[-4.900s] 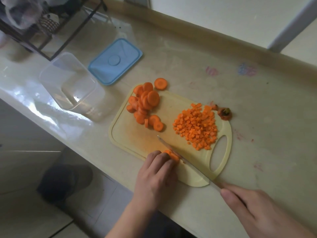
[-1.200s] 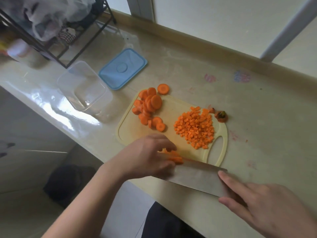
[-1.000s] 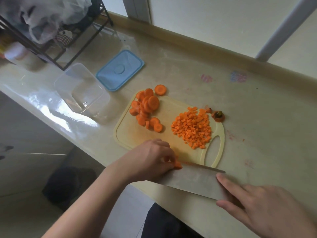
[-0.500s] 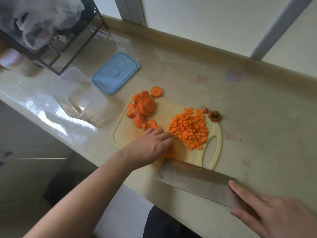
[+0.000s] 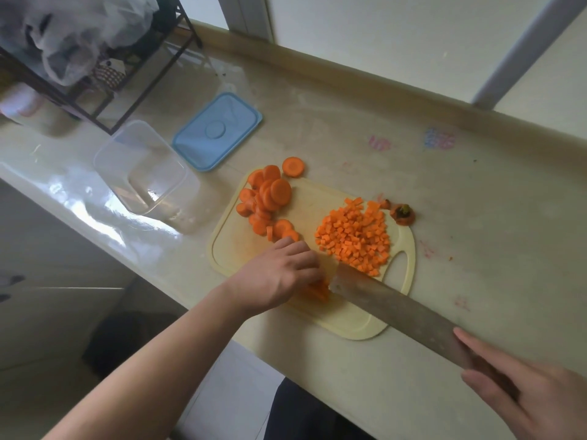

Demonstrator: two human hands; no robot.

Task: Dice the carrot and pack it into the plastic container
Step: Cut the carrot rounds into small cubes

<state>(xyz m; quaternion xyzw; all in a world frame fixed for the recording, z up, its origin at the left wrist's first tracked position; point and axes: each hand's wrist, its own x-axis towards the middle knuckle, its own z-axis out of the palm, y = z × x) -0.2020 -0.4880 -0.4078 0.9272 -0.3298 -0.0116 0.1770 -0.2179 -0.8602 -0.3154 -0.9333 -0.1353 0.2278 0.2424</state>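
Note:
A pale yellow cutting board point(image 5: 305, 211) lies on the counter. On its far left sits a heap of carrot rounds point(image 5: 266, 198); a pile of diced carrot point(image 5: 355, 236) covers its right half. My left hand point(image 5: 279, 274) rests on the board's near part, fingers curled over carrot pieces point(image 5: 317, 289) that are mostly hidden. My right hand point(image 5: 521, 389) grips the cleaver point(image 5: 390, 303), its blade tilted with the tip beside those pieces. The clear plastic container point(image 5: 143, 169) stands empty left of the board.
A blue lid point(image 5: 219, 131) lies beyond the container. The carrot top point(image 5: 402, 214) sits off the board's far right corner, one round point(image 5: 293, 166) off its far edge. A black wire rack point(image 5: 104, 77) with bags stands at the far left. The counter's front edge runs below my arm.
The cleaver has swung from lying flat off the board's near edge to over the board, tip next to my left hand. My left hand drew back slightly toward the near edge.

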